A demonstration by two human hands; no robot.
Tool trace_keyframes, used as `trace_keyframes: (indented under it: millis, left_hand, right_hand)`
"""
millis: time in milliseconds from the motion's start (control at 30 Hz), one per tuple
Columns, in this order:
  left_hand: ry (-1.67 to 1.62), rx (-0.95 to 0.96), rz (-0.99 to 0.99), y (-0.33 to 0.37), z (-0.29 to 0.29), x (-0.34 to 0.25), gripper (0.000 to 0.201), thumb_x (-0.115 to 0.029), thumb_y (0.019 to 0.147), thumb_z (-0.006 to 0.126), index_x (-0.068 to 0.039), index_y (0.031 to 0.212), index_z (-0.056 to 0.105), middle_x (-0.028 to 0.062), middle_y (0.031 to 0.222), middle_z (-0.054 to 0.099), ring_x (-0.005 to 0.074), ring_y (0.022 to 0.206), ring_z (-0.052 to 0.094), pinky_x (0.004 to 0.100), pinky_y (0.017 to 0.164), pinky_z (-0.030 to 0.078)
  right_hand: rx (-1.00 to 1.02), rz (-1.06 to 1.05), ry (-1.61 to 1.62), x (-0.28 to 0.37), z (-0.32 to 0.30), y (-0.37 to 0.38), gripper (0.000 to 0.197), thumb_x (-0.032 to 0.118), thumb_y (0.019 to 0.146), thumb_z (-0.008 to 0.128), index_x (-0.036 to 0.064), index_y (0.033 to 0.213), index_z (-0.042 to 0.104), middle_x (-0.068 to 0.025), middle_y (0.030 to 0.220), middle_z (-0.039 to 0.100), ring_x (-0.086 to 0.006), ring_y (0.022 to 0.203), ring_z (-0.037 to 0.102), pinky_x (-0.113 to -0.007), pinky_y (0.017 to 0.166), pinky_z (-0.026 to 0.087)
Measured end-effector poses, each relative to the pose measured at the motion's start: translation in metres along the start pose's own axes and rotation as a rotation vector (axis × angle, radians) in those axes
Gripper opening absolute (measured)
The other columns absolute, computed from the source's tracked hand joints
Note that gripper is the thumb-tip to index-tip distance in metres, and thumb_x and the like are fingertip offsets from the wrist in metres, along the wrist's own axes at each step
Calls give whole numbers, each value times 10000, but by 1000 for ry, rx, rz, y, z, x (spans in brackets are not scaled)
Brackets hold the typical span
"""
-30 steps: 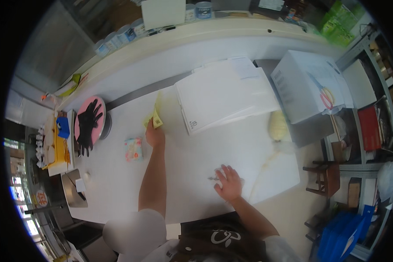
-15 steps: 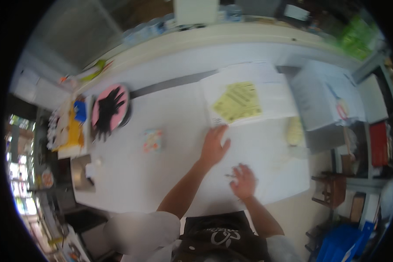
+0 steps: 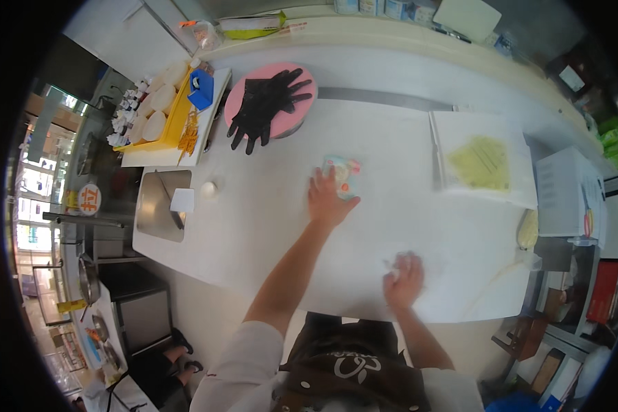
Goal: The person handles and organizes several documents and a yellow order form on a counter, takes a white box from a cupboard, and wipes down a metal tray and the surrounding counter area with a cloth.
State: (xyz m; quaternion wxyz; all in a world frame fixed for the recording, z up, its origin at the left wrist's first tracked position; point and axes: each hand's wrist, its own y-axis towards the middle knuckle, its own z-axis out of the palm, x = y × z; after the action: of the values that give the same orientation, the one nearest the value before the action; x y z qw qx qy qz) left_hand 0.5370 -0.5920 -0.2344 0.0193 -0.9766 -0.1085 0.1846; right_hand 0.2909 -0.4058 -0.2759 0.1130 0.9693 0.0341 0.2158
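My left hand (image 3: 328,200) lies with fingers spread at the near left edge of a small flat packet (image 3: 345,180), pale blue with orange and white patches. The fingertips overlap the packet, but I cannot see them grip it. My right hand (image 3: 404,283) is over the front of the white table (image 3: 268,220), blurred, with its fingers curled. Something small and pale shows beside its fingertips, too smeared to name. A pair of black gloves (image 3: 268,103) lies across a pink round board (image 3: 305,101) beyond my left hand.
White papers (image 3: 453,182) with a yellow sheet (image 3: 481,163) lie at the right, near a white box (image 3: 563,178). A steel sink (image 3: 159,213) is at the left. Behind it stand a yellow tray (image 3: 175,127) and a blue tape dispenser (image 3: 200,89). Another person is at the lower left.
The view has turned toward the left. My left hand has moved from beside the papers to the patterned packet. My right hand stays near the table's front, fingers curled.
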Motion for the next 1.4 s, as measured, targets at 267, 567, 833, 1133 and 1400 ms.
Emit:
trace_keyframes:
  millis: [267, 567, 833, 1133, 1400]
  left_hand:
    - [-160, 75, 31, 4, -3, 80, 926, -362, 789, 735, -148, 1562, 272, 198, 1568, 269, 400, 1405, 334, 507, 1115, 344]
    - [-9, 156, 461, 24, -20, 36, 998, -335, 750, 803, -192, 1568, 250, 197, 1574, 276, 419, 1446, 263, 553, 1156, 274]
    - [-157, 171, 312, 15, -35, 128, 886, -266, 783, 768, -180, 1535, 308, 157, 1511, 379, 376, 1290, 421, 511, 1081, 353]
    - [-131, 280, -251, -219, -166, 290, 908, -337, 811, 771, -139, 1554, 289, 274, 1329, 494, 451, 1219, 472, 525, 1040, 409]
    - [-171, 272, -474, -298, -212, 346, 862, -347, 797, 775, -103, 1508, 352, 258, 1376, 457, 441, 1254, 449, 519, 1062, 399]
  right_hand:
    - [-5, 25, -21, 36, 7, 2, 518, 186, 792, 599, 67, 1295, 568, -229, 1399, 481, -451, 1255, 467, -548, 1034, 394]
    - [-208, 208, -236, 34, 69, 90, 554, 270, 927, 551, 80, 1437, 450, -254, 1479, 412, -477, 1346, 390, -558, 1103, 343]
    - [-216, 165, -234, 44, 105, 183, 564, 290, 939, 539, 94, 1458, 436, -256, 1479, 415, -481, 1334, 401, -552, 1101, 352]
    - [18, -168, 35, 303, 239, 265, 555, 336, 899, 624, 111, 1394, 516, -156, 1459, 478, -392, 1365, 408, -508, 1166, 291]
    - [259, -414, 377, 441, 255, 151, 539, 192, 817, 682, 81, 1326, 545, -158, 1457, 440, -433, 1370, 374, -541, 1143, 320]
